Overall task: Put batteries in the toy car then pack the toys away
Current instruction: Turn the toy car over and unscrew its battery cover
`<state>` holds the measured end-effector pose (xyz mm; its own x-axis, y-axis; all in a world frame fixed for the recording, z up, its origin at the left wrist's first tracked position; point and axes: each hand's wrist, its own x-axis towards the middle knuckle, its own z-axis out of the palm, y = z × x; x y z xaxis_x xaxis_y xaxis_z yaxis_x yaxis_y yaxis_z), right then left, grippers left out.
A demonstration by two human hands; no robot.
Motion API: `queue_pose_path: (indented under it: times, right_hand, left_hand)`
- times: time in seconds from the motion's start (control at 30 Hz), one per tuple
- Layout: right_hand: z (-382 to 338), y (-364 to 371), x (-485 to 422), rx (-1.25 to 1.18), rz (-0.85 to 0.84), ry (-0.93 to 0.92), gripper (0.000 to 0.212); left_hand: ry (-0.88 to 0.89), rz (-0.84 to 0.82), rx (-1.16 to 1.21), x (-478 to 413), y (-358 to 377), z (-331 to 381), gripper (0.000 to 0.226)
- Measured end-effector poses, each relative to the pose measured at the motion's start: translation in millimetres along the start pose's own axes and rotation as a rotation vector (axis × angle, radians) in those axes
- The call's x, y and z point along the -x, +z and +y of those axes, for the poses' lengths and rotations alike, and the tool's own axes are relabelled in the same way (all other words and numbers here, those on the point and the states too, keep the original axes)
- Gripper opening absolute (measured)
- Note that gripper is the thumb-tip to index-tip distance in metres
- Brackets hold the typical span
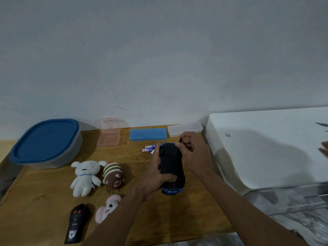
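The blue toy car [171, 166] is turned upside down above the wooden table [44, 219], its black underside facing me. My left hand [156, 176] grips the car's left side, thumb across its underside. My right hand [192, 150] is at the far end of the car, fingers pinched on a thin dark tool, probably a screwdriver [178, 146], whose tip touches the underside. Several batteries [148, 148] lie on the table just left of the car's far end. A white plush [85, 176], a brown striped plush [113, 174] and a pink-white plush [108, 207] lie to the left.
A black remote control [76, 223] lies at the front left. A lidded blue-topped container [47, 142] stands at the back left. An open pink box [109, 134], a blue case [148, 134] and a clear case [184, 129] line the wall. A white unit [266, 148] borders the right.
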<state>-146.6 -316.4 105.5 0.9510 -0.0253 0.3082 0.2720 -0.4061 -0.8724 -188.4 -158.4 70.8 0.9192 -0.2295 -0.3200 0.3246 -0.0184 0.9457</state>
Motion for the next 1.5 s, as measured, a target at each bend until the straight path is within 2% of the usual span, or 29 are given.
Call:
queue_pose_path:
  times: [0.4, 0.83, 1.0, 1.13, 1.3, 1.5]
  right_hand:
    - [3.7, 0.3, -2.6, 0.012, 0.026, 0.002, 0.016]
    - [2.9, 7.3, -3.2, -0.006, -0.017, -0.010, 0.024]
    - [3.0, 9.8, -2.0, -0.006, 0.026, 0.006, 0.017]
    - [2.2, 9.8, -1.7, -0.023, -0.016, 0.007, 0.019]
    - [-0.4, 8.8, -0.5, -0.024, 0.034, 0.028, 0.017]
    - [-3.0, 8.1, 0.9, 0.001, -0.018, 0.004, 0.013]
  left_hand:
    - [-0.029, -0.001, 0.021, 0.9, 0.0, 0.1, 0.121]
    - [-0.027, 0.002, 0.015, 0.5, -3.6, 1.1, 0.123]
    - [-0.018, -0.002, 0.028, 1.7, -2.1, 0.7, 0.120]
    - [-0.034, 0.003, 0.033, 2.2, -3.3, 0.7, 0.121]
    - [-0.044, 0.011, 0.037, 1.1, -4.1, 0.2, 0.122]
    - [-0.042, 0.009, 0.044, 2.9, -2.8, 0.0, 0.121]
